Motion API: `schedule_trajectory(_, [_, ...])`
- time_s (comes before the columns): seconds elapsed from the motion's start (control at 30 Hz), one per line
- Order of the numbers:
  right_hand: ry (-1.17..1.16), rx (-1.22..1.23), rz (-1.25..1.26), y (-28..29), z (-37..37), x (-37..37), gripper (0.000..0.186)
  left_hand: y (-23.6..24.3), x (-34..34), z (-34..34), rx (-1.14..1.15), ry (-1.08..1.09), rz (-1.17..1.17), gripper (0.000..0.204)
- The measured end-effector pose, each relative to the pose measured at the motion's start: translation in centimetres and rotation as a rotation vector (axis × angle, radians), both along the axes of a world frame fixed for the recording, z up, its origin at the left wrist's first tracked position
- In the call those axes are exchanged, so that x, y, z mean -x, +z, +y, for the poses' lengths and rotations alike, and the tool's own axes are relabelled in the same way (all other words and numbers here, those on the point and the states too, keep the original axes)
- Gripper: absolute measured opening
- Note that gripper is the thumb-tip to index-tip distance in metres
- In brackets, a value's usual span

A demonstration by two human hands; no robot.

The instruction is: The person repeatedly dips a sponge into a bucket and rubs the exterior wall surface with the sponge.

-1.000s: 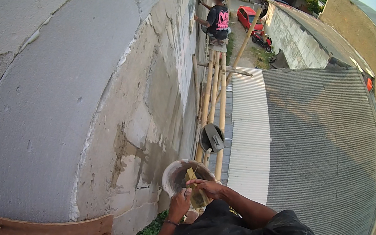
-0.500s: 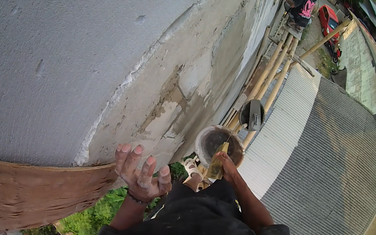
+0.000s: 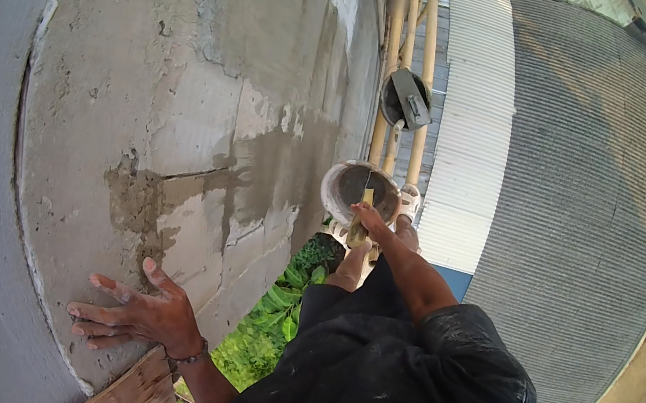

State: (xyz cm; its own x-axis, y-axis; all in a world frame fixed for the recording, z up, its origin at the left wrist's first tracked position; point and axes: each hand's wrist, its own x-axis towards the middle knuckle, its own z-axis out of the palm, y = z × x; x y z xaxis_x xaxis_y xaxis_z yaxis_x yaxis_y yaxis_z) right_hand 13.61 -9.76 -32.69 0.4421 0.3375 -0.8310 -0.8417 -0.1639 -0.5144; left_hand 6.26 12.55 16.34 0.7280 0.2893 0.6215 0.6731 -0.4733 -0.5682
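My left hand (image 3: 141, 316) has its fingers spread and lies against or very close to the grey plastered wall (image 3: 130, 75), beside a ragged joint line and a damp patch. Its fingertips look dusted with pale powder. In my right hand (image 3: 371, 218) is a flat yellowish tool (image 3: 358, 234), narrow at the top and wider below; its exact kind is unclear. That hand is over the near rim of a round bucket (image 3: 334, 195) with a dark inside. Past it stands a smaller dark bucket (image 3: 390, 108) with a grey flat float-like tool (image 3: 411, 99) lying across it.
Bamboo poles (image 3: 431, 49) run away from me along the wall beneath the buckets. My sandalled foot (image 3: 409, 203) is beside the near bucket. A corrugated roof (image 3: 579, 202) lies lower on the right. Green plants (image 3: 256, 344) show below, and a brown board (image 3: 133, 392) juts out near my left hand.
My left hand has moved down and left, from raised with curled fingers to spread at the wall. My right hand still holds the yellowish tool by the bucket. The view has swung, hiding the distant person.
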Motion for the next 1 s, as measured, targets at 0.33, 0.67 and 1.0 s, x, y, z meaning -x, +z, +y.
schedule_trajectory(0.33, [0.081, 0.257, -0.02, -12.4, 0.0, 0.2, 0.035, 0.3, 0.2, 1.2, -0.263, 0.045, 0.105, 0.075])
schedule_trajectory(0.67, [0.158, 0.482, -0.032, -19.8, -1.7, 2.9, 0.026, -9.7, -13.4, -4.6, -0.045, 0.134, 0.1, 0.074])
schedule_trajectory(1.0, [0.291, 0.47, -0.032, -20.1, -1.7, 5.3, 0.017, -5.9, -9.0, -2.3, -0.25, 0.137, 0.221, 0.074])
